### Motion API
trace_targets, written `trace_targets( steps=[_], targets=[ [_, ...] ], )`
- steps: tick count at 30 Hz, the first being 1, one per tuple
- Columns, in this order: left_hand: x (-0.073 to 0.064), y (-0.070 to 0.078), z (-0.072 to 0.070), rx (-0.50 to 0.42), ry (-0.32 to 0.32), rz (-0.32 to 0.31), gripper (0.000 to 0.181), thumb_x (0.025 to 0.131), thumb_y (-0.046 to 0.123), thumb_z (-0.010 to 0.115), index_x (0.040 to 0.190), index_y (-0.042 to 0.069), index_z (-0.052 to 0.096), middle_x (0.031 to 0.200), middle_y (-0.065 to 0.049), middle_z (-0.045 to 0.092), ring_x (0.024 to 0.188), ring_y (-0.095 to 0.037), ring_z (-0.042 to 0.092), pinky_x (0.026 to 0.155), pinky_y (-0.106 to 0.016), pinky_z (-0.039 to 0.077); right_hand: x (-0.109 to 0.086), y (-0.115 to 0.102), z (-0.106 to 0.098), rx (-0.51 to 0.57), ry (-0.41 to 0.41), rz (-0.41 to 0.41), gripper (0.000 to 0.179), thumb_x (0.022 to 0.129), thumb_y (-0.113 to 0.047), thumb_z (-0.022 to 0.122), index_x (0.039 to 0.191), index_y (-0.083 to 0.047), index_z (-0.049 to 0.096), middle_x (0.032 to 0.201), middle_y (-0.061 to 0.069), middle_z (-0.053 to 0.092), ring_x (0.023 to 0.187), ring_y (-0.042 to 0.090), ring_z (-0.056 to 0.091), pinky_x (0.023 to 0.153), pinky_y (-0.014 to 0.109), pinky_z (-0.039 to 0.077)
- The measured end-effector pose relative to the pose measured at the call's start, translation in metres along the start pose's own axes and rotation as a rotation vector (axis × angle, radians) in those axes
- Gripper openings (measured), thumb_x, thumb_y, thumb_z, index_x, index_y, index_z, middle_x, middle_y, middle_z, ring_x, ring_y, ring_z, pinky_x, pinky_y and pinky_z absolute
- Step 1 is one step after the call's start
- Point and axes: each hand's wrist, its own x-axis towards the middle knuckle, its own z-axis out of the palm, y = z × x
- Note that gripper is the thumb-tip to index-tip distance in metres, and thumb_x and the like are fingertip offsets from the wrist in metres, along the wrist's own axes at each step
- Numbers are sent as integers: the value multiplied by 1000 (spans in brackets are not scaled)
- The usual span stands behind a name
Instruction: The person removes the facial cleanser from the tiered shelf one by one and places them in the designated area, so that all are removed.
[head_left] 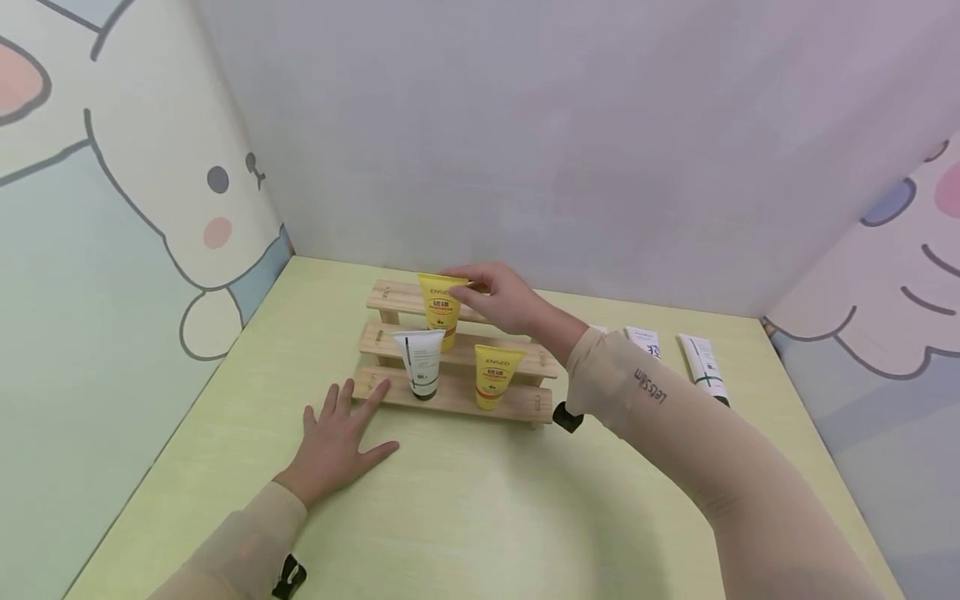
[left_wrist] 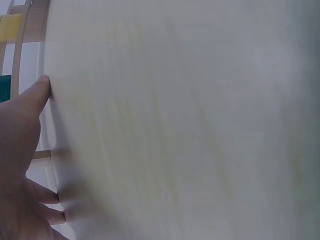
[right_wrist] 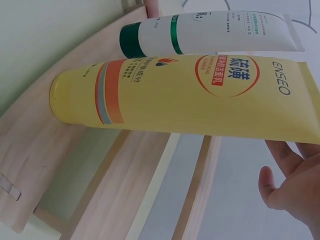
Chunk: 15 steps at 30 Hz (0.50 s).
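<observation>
A three-tier wooden rack (head_left: 456, 395) stands against the back of the table. My right hand (head_left: 506, 300) pinches the top end of a yellow facial cleanser tube (head_left: 441, 310), upright at the middle tier's left side. On the bottom tier stand a white tube (head_left: 422, 360) with a dark green cap and a second yellow tube (head_left: 495, 379). In the right wrist view that second tube (right_wrist: 175, 95) is large in front, hiding the held one; the right hand (right_wrist: 295, 190) shows behind it. My left hand (head_left: 333, 446), fingers spread, touches the bottom tier's left end.
Right of the rack lie a white tube with a green cross line (head_left: 703, 367) and another white tube (head_left: 642, 340), partly covered by the right sleeve. A pale wall (head_left: 562, 167) rises behind the table, with cartoon-printed panels on both sides.
</observation>
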Motion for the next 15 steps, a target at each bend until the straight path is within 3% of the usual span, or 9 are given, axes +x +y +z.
trace_targets(
  steps=[8, 15],
  targets=[
    [-1, -2, 0, 3, -3, 4, 89, 92, 60, 72, 165, 29, 31, 160, -40, 33, 147, -65, 31, 103, -90, 26, -4, 4, -3, 36, 41, 31, 41, 110, -28, 56, 150, -22, 59, 138, 3, 69, 120, 21, 66, 93, 40, 53],
    [-2, -4, -1, 0, -9, -9, 90, 93, 60, 72, 166, 29, 29, 162, -39, 31, 149, -65, 28, 104, -90, 25, -21, 9, -36, 108, 128, 68, 41, 110, -28, 56, 150, -19, 58, 131, 8, 72, 123, 23, 66, 111, 46, 50]
  ],
)
